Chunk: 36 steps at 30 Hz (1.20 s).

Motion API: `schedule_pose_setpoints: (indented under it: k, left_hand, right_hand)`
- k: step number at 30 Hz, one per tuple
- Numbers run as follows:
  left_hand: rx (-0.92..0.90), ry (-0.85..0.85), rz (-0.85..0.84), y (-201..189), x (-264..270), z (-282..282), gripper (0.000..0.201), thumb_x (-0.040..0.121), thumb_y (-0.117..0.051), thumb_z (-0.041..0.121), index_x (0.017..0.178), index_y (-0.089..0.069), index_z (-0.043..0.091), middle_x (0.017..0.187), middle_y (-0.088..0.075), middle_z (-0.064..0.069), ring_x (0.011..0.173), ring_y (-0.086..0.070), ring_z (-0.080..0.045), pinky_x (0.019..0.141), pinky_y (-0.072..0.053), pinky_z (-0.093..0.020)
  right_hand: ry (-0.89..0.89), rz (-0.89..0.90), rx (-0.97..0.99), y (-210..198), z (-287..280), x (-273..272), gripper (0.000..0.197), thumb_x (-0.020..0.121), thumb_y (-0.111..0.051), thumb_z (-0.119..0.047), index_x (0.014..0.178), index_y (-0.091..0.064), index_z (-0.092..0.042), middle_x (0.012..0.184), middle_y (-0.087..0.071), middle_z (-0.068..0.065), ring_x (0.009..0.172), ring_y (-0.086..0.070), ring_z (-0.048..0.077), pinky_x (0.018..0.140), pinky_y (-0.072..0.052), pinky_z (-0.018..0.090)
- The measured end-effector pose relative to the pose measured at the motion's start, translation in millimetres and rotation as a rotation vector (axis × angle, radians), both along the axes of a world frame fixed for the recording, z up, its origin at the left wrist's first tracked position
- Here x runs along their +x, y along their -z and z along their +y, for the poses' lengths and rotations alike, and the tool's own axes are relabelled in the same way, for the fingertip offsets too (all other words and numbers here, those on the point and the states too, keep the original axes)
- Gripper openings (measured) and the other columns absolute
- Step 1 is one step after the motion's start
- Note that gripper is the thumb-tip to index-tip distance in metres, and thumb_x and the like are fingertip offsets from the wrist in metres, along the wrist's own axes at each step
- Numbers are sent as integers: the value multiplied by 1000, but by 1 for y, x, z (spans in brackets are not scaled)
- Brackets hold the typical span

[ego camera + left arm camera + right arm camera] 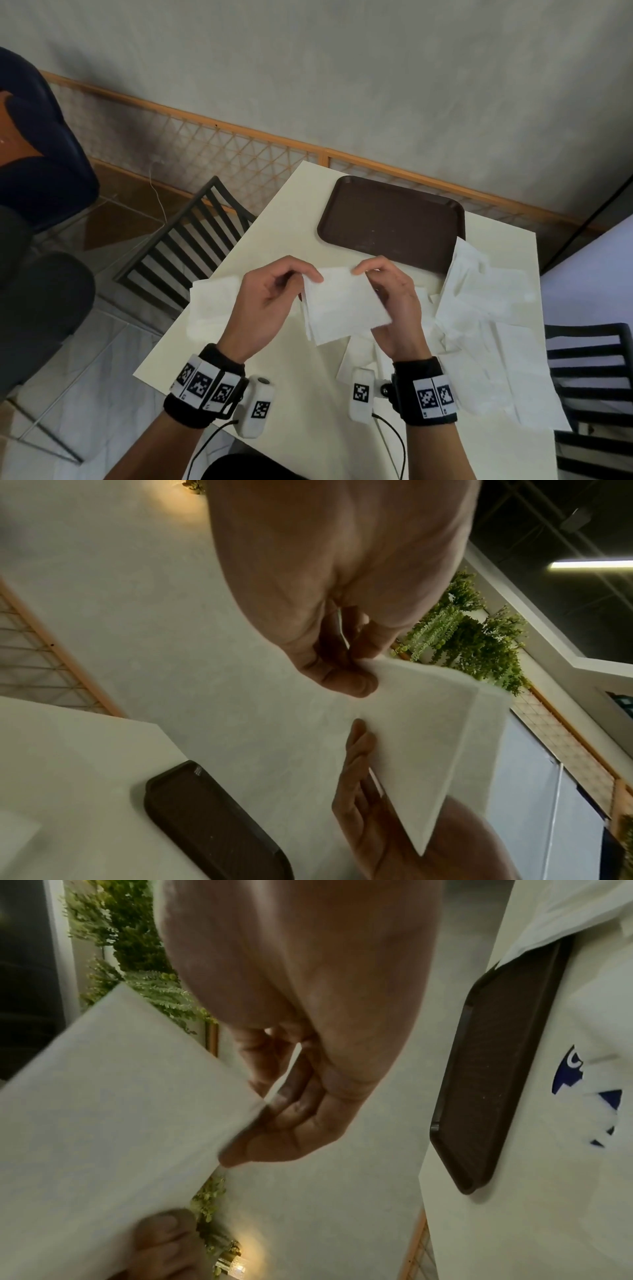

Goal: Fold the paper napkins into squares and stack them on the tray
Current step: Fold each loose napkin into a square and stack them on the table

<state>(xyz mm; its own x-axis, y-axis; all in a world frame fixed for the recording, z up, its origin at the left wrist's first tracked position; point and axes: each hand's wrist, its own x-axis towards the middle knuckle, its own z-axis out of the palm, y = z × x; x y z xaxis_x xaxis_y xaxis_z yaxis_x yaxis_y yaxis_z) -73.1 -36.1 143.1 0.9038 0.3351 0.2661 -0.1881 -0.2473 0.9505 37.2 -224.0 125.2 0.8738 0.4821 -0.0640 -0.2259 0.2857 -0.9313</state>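
Note:
A white paper napkin [342,303], folded over, hangs in the air above the table between both hands. My left hand [274,294] pinches its upper left corner [373,669] between thumb and fingers. My right hand [387,291] pinches the upper right corner [253,1110], and its palm lies behind the napkin's right edge. The brown tray [390,219] lies bare on the far side of the table, just beyond the hands. It also shows edge-on as the tray [205,823] in the left wrist view and the tray [493,1069] in the right wrist view.
Several loose unfolded napkins [479,308] lie spread over the right half of the cream table [219,329], one lapping the tray's right corner. Another napkin [212,301] lies at the left edge. Dark slatted chairs [191,240] stand left and right [589,377] of the table.

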Motion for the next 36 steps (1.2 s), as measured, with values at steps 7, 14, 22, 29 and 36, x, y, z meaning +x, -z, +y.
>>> schedule_pose_setpoints:
  k: [7,14,22,29,36]
  left_hand:
    - [211,88,32,8,-18,-7,22,101,-59,3,88,-75,10,83,-74,4,75,-68,-18,73,-51,-23]
    - [110,-186,75,15,-21,-4,28,95,-81,29,74,-69,15,69,-68,1,66,-64,-20,70,-55,-29]
    - [327,-384,439,82,24,62,27,92,-83,13,107,-67,30,108,-73,14,97,-71,-14,89,-59,-32]
    - [558,-294,809,148,59,83,41,99,-63,-8,139,-56,-1,149,-38,-15,127,-56,-33,110,-42,-29]
    - [758,-262,666,166,48,71,45,91,-76,4,134,-64,7,166,-17,-25,158,-16,-43,131,-27,-47]
  right_hand:
    - [-67,-759,-551,-4,8,-23,30,117,-44,-39,101,-66,-25,102,-72,-13,103,-67,12,86,-51,30]
    - [111,-466,-469,34,34,-30,45,115,-54,-35,77,-36,-21,65,-35,-14,63,-33,7,59,-32,27]
    - [12,-274,-492,93,90,-15,21,108,-67,-15,116,-49,-21,76,-72,4,61,-75,20,63,-63,34]
    - [-189,-339,-814,145,130,15,13,104,-55,-6,110,-59,-18,95,-72,8,87,-71,30,84,-63,50]
    - [-146,-592,-1202,129,81,50,24,101,-60,-16,124,-57,-15,120,-63,10,111,-63,36,91,-56,47]
